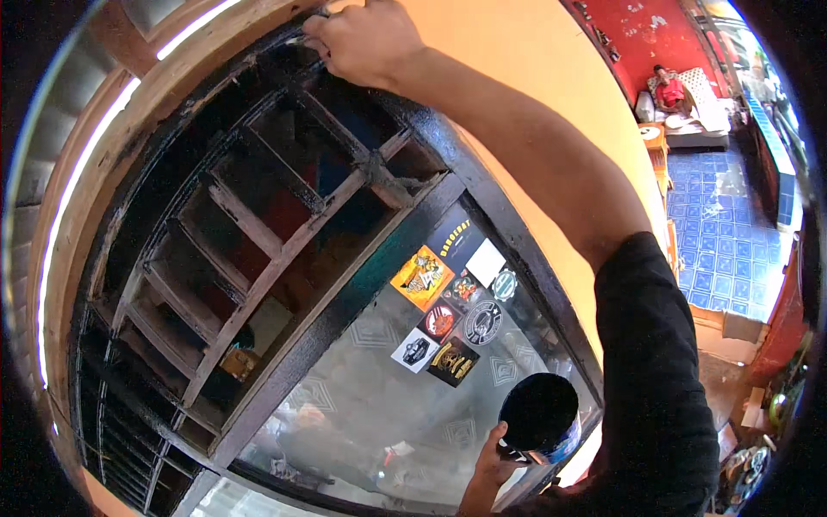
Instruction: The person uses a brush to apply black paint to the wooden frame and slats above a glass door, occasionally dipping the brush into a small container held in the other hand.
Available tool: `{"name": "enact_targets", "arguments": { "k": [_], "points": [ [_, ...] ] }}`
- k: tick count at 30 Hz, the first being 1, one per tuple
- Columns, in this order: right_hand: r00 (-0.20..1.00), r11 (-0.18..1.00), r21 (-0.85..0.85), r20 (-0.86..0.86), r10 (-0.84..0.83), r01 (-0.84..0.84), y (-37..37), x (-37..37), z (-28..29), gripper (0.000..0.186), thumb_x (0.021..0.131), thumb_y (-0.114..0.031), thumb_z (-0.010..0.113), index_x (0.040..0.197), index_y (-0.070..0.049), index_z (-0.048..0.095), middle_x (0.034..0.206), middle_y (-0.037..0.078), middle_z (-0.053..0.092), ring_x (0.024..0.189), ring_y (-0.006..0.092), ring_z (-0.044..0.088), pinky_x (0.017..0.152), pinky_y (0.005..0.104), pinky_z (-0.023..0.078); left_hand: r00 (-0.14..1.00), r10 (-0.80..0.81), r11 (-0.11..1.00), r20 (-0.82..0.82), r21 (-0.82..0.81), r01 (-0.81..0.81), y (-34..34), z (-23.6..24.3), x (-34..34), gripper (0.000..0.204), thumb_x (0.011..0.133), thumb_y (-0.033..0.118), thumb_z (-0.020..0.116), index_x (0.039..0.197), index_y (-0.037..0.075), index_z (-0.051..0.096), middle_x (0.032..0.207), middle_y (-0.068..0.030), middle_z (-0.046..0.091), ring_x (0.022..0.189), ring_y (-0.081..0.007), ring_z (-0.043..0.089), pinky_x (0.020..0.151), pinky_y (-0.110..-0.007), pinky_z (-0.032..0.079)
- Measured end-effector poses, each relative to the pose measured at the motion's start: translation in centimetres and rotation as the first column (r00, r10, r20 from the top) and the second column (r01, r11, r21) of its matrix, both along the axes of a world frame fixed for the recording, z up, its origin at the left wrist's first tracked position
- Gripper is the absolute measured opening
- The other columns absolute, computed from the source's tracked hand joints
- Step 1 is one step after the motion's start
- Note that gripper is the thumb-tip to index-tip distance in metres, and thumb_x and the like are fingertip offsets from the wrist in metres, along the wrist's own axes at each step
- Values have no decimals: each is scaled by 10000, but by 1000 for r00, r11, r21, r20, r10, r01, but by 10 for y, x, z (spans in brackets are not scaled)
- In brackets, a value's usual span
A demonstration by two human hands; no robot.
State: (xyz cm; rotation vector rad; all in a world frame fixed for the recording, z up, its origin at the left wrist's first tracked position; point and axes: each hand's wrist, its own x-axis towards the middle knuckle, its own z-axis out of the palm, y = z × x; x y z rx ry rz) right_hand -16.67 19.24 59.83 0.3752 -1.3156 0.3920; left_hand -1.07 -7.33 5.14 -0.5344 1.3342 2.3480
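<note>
My right hand (pixel 366 43) is raised at the top, fingers closed on a small brush (pixel 312 34), mostly hidden, against the upper edge of a wooden lattice frame (pixel 267 207). The lattice is partly coated glossy black, with bare greyish slats. My left hand (pixel 489 457), at lower right, grips an open can (pixel 538 418) of black paint, held in front of a dark-framed glass pane (pixel 345 388) with several stickers on it.
An orange wall (pixel 525 60) adjoins the frame, and a wooden beam (pixel 108 146) runs along the left. At right, beyond the wall, a person (pixel 670 95) in red sits on a low bed above blue tiled flooring (pixel 715 241). Assorted objects (pixel 745 465) lie at lower right.
</note>
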Motion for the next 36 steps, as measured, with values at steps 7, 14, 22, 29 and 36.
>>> {"name": "enact_targets", "arguments": {
  "k": [7, 14, 22, 29, 36],
  "points": [
    [969, 967, -72, -55, 241, -245, 3, 3, 3, 241, 868, -246, 541, 893, -62, 694, 808, 161, 700, 808, 327, 687, 852, 473, 490, 996, -74, 995, -48, 62, 77, 2, -1, -3, 635, 818, 492, 669, 1305, 177, 412, 1290, -163, 461, 1140, -389, 499, 872, -703, 403],
    [991, 979, 162, 25, -131, 125, -8, -6, 20, 251, 848, -226, 513, 886, -96, 724, 890, 147, 708, 879, 292, 687, 845, 436, 490, 1000, -5, 1000, -10, -18, 5, 7, 1, -6, 642, 813, 482, 685, 1294, 130, 444, 1245, -168, 502, 1132, -354, 511, 856, -656, 440],
    [926, 917, 157, -160, -342, 365, -6, -6, 17, 186, 803, -204, 539, 817, -108, 697, 757, 130, 695, 723, 274, 682, 870, 469, 449, 999, 50, 993, 16, -104, -49, 20, 16, -1, 669, 800, 471, 716, 1286, 96, 448, 1175, -148, 498, 1033, -338, 521, 801, -588, 471],
    [847, 828, 213, -263, -462, 519, -5, 26, 10, 198, 795, -190, 553, 897, -83, 683, 757, 110, 685, 726, 257, 661, 875, 464, 405, 999, -5, 995, 47, -97, 10, 34, 39, 1, 670, 789, 447, 736, 1290, 99, 458, 1253, -156, 458, 1127, -324, 453, 869, -568, 447],
    [865, 785, 365, -253, -433, 500, -7, 28, 24, 178, 789, -208, 553, 856, -111, 686, 771, 111, 696, 774, 209, 672, 854, 428, 413, 1000, 16, 998, 16, 52, -17, 43, 49, 16, 537, 792, 291, 775, 1198, 82, 493, 1077, -144, 504, 961, -293, 521, 674, -453, 518]
  ]
}}
